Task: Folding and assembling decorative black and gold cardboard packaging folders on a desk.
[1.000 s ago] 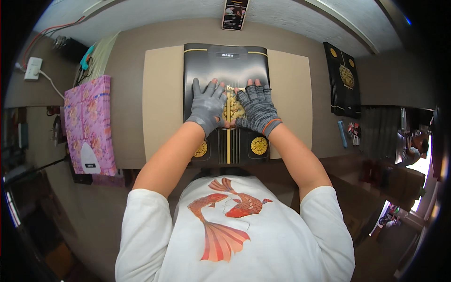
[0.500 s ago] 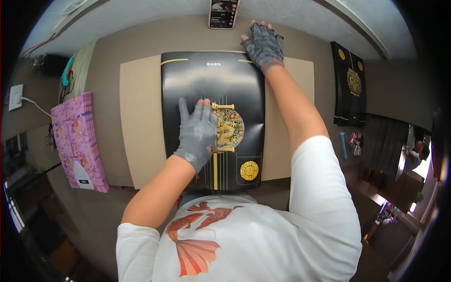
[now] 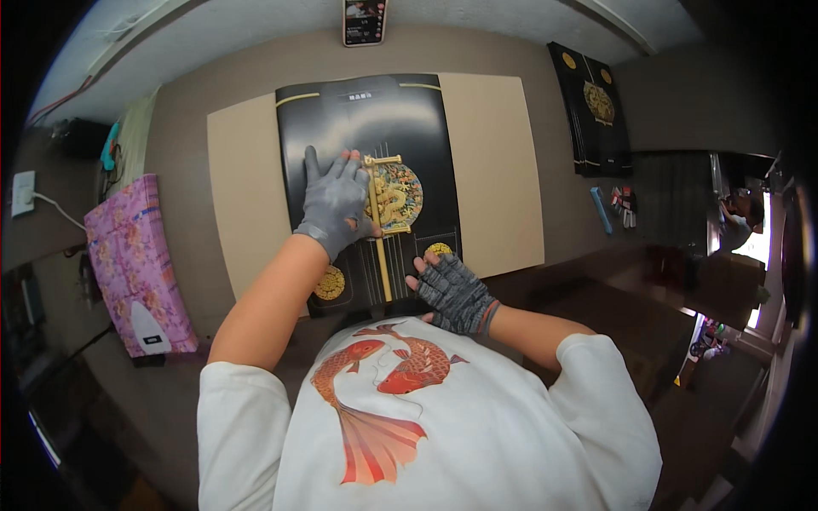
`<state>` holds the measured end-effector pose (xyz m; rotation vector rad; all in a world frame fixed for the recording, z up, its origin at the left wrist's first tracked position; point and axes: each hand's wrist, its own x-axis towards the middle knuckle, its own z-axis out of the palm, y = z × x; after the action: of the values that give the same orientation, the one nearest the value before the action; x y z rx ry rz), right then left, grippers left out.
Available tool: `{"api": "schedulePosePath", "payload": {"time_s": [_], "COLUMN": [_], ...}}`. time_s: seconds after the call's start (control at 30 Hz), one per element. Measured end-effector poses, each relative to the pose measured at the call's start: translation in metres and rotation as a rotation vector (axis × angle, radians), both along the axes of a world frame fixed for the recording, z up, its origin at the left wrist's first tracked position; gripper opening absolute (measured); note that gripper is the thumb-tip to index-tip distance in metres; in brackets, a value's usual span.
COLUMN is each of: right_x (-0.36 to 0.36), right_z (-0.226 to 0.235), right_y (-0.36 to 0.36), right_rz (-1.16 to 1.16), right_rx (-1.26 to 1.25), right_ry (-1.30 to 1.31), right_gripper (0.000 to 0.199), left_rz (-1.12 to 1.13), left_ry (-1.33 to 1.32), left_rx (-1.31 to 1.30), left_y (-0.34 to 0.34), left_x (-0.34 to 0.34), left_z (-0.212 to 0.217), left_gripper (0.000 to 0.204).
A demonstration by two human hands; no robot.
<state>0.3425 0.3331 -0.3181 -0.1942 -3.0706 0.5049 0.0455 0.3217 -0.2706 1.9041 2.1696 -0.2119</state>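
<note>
A glossy black cover (image 3: 366, 111), printed with a round gold dragon medallion and gold corner roundels, lies flat on a beige board (image 3: 494, 170). My left hand (image 3: 336, 200), in a grey fingerless glove, rests flat on the cover just left of the medallion, its fingers stretched out and spread. Over the cover's near right corner is my right hand (image 3: 457, 298), in a darker knitted fingerless glove. Its fingers reach leftward beside the lower right roundel, with the thumb apart from them near the cover's front edge. I see nothing held in either hand.
A phone (image 3: 365, 22) stands against the wall at the back. Another black printed cover (image 3: 596, 111) lies at far right, with a blue strip (image 3: 601, 209) near it. To the left is a pink flowered package (image 3: 136, 264). A white socket (image 3: 24, 193) has a cable plugged in.
My right hand has come back from the cover's far right corner to its near right corner. The left hand stays on the cover. The whole view has shifted.
</note>
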Motion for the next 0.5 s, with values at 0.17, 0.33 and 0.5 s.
{"api": "schedulePosePath", "payload": {"time_s": [0.17, 0.33, 0.5], "right_x": [-0.098, -0.144, -0.148], "right_z": [0.013, -0.021, -0.015], "right_y": [0.052, 0.060, 0.059], "right_rz": [-0.331, -0.449, -0.443], "right_rx": [-0.019, 0.129, 0.132], "right_ry": [-0.081, 0.032, -0.096], "right_gripper": [0.046, 0.070, 0.076], "left_rz": [-0.091, -0.174, -0.242], "left_ry": [-0.149, -0.263, -0.271], "left_rx": [0.273, 0.364, 0.425], "left_y": [-0.018, -0.028, -0.002], "left_x": [-0.017, -0.022, -0.073], "left_z": [-0.025, -0.042, -0.050], "left_gripper": [0.112, 0.117, 0.107]}}
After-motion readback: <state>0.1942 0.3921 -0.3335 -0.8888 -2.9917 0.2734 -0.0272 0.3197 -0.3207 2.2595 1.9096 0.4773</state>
